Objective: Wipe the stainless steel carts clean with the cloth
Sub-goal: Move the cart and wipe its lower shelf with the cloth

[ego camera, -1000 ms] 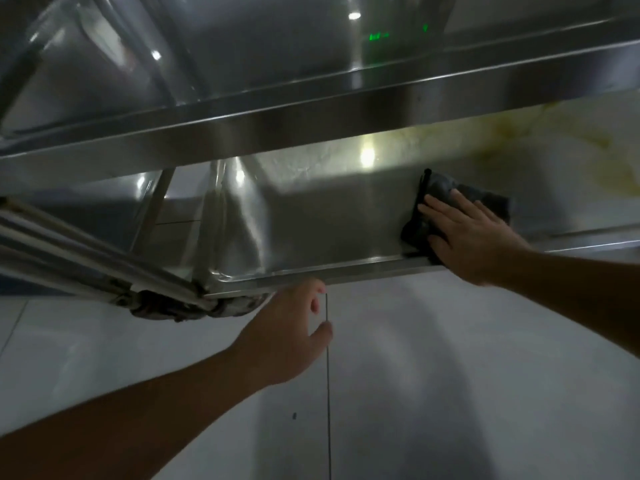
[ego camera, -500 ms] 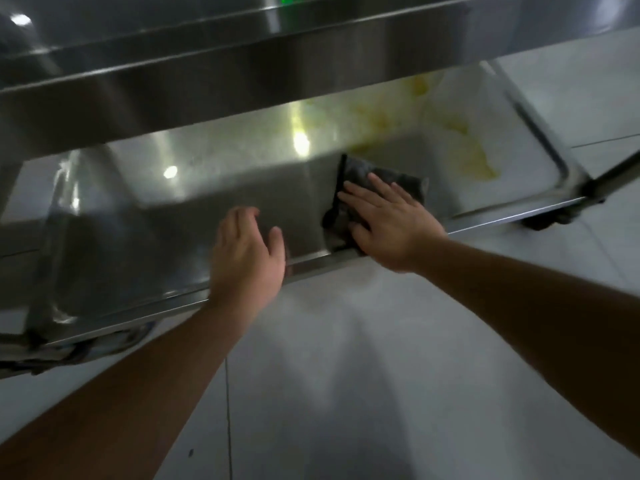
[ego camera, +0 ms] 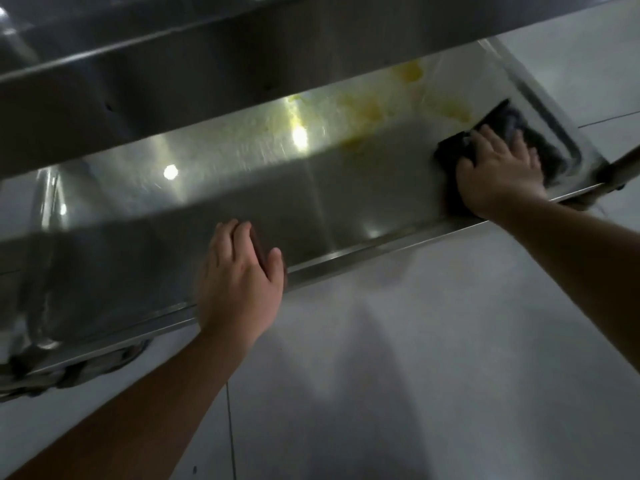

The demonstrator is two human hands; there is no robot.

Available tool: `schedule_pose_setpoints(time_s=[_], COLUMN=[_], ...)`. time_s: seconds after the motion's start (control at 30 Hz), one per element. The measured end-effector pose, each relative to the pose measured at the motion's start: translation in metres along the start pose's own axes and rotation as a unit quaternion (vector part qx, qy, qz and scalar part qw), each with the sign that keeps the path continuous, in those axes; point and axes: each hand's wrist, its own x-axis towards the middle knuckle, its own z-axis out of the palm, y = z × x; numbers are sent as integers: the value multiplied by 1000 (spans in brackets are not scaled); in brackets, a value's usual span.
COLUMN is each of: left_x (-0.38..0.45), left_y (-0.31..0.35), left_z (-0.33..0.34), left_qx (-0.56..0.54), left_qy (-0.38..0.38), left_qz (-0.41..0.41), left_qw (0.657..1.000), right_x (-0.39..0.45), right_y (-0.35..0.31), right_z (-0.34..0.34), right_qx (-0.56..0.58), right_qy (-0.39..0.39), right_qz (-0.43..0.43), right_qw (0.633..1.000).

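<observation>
We judged the job only partly done. Our right hand [ego camera: 498, 171] lay at about two o'clock in the view, its grip spread, fingers straight and pressing the dark cloth [ego camera: 512, 133] flat onto the cart's lower shelf [ego camera: 363, 188], close to the shelf's right-hand corner. Our left hand [ego camera: 242, 275] rested at about seven o'clock on the shelf's near rim [ego camera: 363, 252], fingers straight and together, holding nothing, as if bracing the cart.

The nearer strip of the shelf looked smooth, dark and mirror-like, so we took it as wiped. Toward twelve and one o'clock, yellow stains [ego camera: 408, 72] and a dull streaky film showed on the far part of the shelf, just beyond the cloth; that stretch seemed left to do. Whether the upper shelf [ego camera: 173, 64] was clean, we could not tell.

The cart was sheet steel, hard and glossy, with folded raised rims and rounded corners, throwing back bright spots of light. The cloth looked soft, fuzzy and folded into a rough rectangle. Below lay a pale tiled floor [ego camera: 415, 375].
</observation>
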Motion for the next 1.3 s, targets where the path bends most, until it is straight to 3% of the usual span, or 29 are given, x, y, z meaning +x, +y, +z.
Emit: schedule_pose_setpoints(time_s=[0.13,0.23,0.33,0.43,0.57,0.67,0.8,0.87,0.93,1.03,1.13,1.2,1.3], left_x=[0,0,-1,-1,0,0,-1,-2,-2,-3,-3,-3,-3], left_y=[1,-3,-5,-4,-5,-2,1,1,0,-2,-4,-5,-3], left_z=[3,4,2,1,2,0,1,2,4,7,8,7,7], left_qx=[8,2,-5,-4,2,-1,7,11,15,18,29,22,12], left_qy=[-4,-5,-8,0,-7,-13,-6,-5,0,-2,-15,-13,-2], left_qz=[-3,-1,-7,-10,-16,-21,-26,-27,-22,-19,-18,-19,-15], left_qw=[1000,1000,1000,1000,1000,1000,1000,1000,1000,1000,999,1000,1000], right_x=[-38,-74,-83,-52,27,71,74,55,22,-35,-60,-54,-17], right_y=[-80,-143,-160,-124,-29,35,18,-21,-67,-137,-175,-174,-143], right_z=[20,41,48,32,-7,-27,-17,-8,8,39,52,49,32], right_qx=[-21,-43,-57,-62,-44,-12,38,37,14,-9,-29,-30,1], right_qy=[-15,-61,-100,-42,6,27,27,9,4,-17,-72,-70,-6], right_qz=[-182,-373,-459,-432,-263,-115,-10,-68,-184,-363,-472,-486,-365], right_qw=[983,925,881,899,964,993,999,997,983,932,878,871,931])
